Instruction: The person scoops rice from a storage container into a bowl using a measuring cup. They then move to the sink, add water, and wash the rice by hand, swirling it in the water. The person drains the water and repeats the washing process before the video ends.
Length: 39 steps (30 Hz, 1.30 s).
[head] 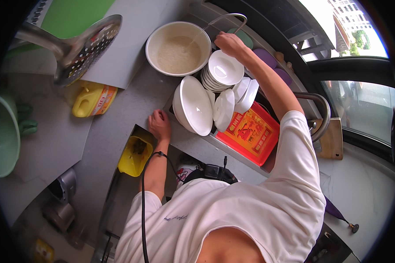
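A thin stream of water runs from a slim curved metal faucet (pixel 238 15) into a round white pot (pixel 150 49). Cloudy water and what looks like rice (pixel 179 56) fill its bottom. My right hand (pixel 230 44) is by the faucet's base, just right of the pot; whatever its curled fingers touch is hidden. Below it stands a stack of white bowls (pixel 226 67). My left hand (pixel 159 124) rests on the grey counter edge with fingers curled and nothing visible in them. A large white bowl (pixel 196 107) leans on its side to the right of that hand.
Tilted white dishes (pixel 224 110) and a red plastic tray (pixel 263 157) lie in the sink area. A perforated metal skimmer (pixel 89 49) juts in at upper left, above a yellow jug (pixel 85 103). Beside my left wrist is a yellow bin (pixel 125 164). A second, larger faucet (pixel 324 111) arches at right.
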Each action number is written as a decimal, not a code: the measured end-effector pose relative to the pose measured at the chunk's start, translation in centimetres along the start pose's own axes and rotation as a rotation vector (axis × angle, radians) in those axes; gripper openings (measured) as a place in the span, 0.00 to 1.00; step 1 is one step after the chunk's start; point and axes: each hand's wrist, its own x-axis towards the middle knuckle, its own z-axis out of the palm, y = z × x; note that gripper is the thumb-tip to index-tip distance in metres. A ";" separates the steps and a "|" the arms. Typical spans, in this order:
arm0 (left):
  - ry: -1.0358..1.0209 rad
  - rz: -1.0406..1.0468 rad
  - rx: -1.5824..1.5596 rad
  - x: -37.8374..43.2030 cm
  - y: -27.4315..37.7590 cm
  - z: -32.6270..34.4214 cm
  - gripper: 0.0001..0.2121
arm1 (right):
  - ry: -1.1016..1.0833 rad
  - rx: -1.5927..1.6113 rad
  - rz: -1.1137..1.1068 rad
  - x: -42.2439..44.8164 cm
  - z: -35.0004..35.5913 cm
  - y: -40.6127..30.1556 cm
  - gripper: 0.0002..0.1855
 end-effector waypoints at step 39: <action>-0.719 -0.872 -1.130 23.1 8.1 1.4 0.27 | 0.577 1.014 1.064 -38.1 -8.0 -29.1 0.08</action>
